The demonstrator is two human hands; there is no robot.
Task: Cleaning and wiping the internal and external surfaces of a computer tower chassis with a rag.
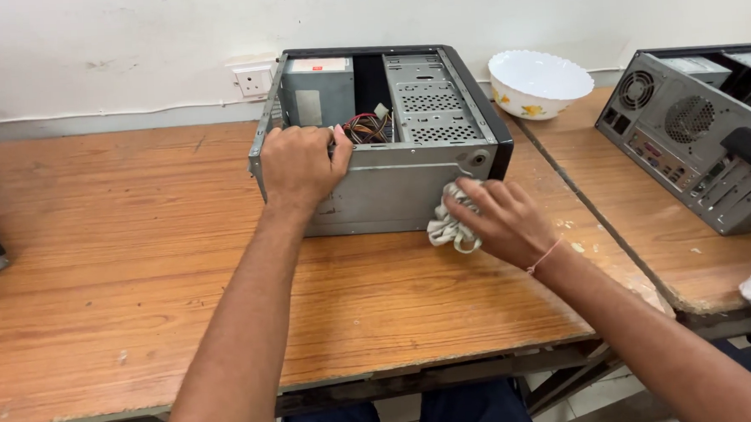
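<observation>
open computer case on the bench, toward its back edge, near the wall. left hand on the case's near top rim; right hand pressing a cloth against its front wall. bowl behind and right of the case. second computer case farther right, on a neighbouring bench. wall socket behind, left of the case.

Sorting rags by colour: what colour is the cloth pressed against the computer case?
Off-white cloth, seen in the head view.

Bare wooden table left of open computer case; bowl, second case crowd right.
</observation>
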